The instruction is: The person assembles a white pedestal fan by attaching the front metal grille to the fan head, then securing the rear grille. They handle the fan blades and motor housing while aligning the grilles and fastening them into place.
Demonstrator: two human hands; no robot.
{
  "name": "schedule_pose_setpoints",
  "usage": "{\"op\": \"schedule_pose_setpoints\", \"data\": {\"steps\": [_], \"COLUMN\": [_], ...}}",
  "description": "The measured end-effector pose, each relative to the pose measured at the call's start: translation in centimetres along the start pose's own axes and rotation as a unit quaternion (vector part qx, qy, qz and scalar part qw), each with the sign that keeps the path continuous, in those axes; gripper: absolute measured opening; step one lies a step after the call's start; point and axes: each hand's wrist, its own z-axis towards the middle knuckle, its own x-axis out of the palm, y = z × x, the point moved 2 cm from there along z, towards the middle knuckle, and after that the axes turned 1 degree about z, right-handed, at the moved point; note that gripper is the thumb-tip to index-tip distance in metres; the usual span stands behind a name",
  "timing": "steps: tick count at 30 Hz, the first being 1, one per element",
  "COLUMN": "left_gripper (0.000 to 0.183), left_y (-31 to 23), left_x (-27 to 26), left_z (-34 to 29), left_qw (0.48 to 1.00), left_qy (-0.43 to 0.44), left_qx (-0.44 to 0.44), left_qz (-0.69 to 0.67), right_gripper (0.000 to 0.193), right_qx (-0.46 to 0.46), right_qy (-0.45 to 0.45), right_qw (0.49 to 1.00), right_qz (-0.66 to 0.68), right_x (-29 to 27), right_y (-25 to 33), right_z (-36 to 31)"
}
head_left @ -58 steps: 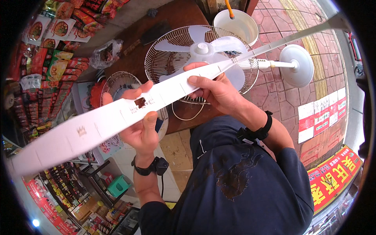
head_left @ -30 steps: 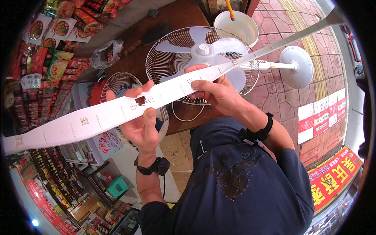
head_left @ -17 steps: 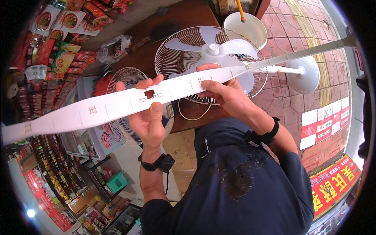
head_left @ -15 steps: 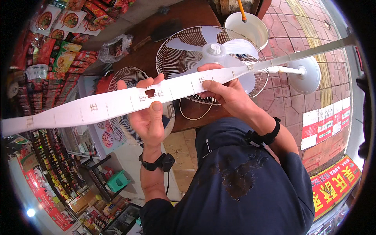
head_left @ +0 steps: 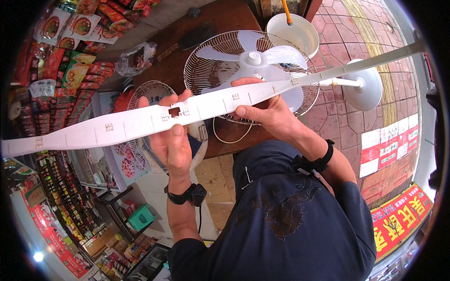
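A long white plastic strip (head_left: 140, 122) with ribs, small clips and a square cutout spans the view, its right end raised. My left hand (head_left: 172, 149) grips it by the cutout, fingers behind the far edge and thumb against the near edge. Further right, my right hand (head_left: 272, 114) is closed on the strip too, its thumb at the near edge and its fingers mostly hidden behind. Beyond the strip lies a large fan (head_left: 253, 58) with a wire guard and pale blades on a brown table (head_left: 220, 16).
A white bucket (head_left: 293, 37) stands past the fan. To the right, a round white fan base (head_left: 363, 86) is over red paving (head_left: 330, 119). Another wire fan guard (head_left: 143, 154) sits beneath my left hand. Hanging packets (head_left: 77, 75) fill the left side, and a green basket (head_left: 141, 217) is lower down.
The strip has shifted slightly left in view. My right thumb has moved off the strip's face to its near edge. Both hands still hold the strip.
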Motion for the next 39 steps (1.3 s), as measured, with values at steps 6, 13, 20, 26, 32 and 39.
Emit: {"op": "schedule_pose_setpoints", "data": {"steps": [6,13,20,26,32,39], "left_gripper": [0.077,0.076,0.075,0.075,0.076,0.082], "left_y": [-0.01,0.06,0.03,-0.1,0.06,0.2], "left_x": [0.02,-0.08,0.07,0.05,-0.12,-0.12], "left_z": [0.13,0.26,0.19,0.16,0.2,0.1], "left_qw": [1.0,1.0,1.0,1.0,1.0,0.999], "left_qy": [-0.006,-0.007,-0.025,-0.018,-0.016,-0.003], "left_qx": [0.001,0.005,-0.016,-0.01,-0.007,-0.014], "left_qz": [-0.013,-0.003,-0.003,-0.006,-0.025,-0.046], "right_gripper": [0.052,0.05,0.048,0.049,0.05,0.051], "right_qx": [-0.019,-0.019,-0.018,-0.012,-0.022,-0.021], "right_qy": [0.003,0.0,0.005,-0.006,0.003,-0.007], "right_qw": [1.0,0.999,0.999,0.999,0.998,0.998], "right_qz": [-0.022,-0.036,-0.038,-0.039,-0.051,-0.054], "right_x": [0.02,0.13,0.08,0.21,0.18,0.37], "right_y": [0.09,0.29,0.43,0.25,0.37,0.56], "right_z": [0.09,0.01,-0.01,-0.12,-0.16,-0.57]}}
